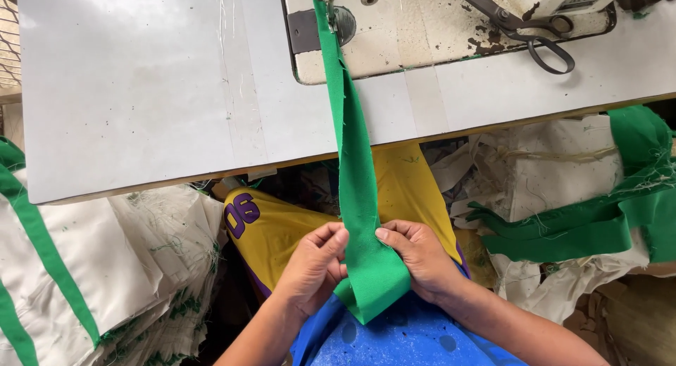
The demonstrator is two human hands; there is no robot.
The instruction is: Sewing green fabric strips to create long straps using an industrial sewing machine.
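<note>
You are pinching the folded end of the green fabric strip (366,253) in your lap, and every place below is given relative to that strip. Your left hand (313,267) is closing its thumb and fingertips on the strip's left edge; your right hand (422,257) is pressing thumb and curled fingers against its right edge, so both hands are gripping it. The strip's lower end is doubled under into a loop, lying over blue cloth (401,338) and yellow cloth (282,229) beneath it. Farther up, the strip is running over the edge of the white sewing table (162,91) and under the head of the sewing machine (422,28), suggesting its upper stretch is at the needle while the lower fold is yet unfed. Right of the strip, more green strips (598,225) are lying on pale cloth; left, stacked white pieces (105,267). Scissors (535,35) are resting on the machine bed.
</note>
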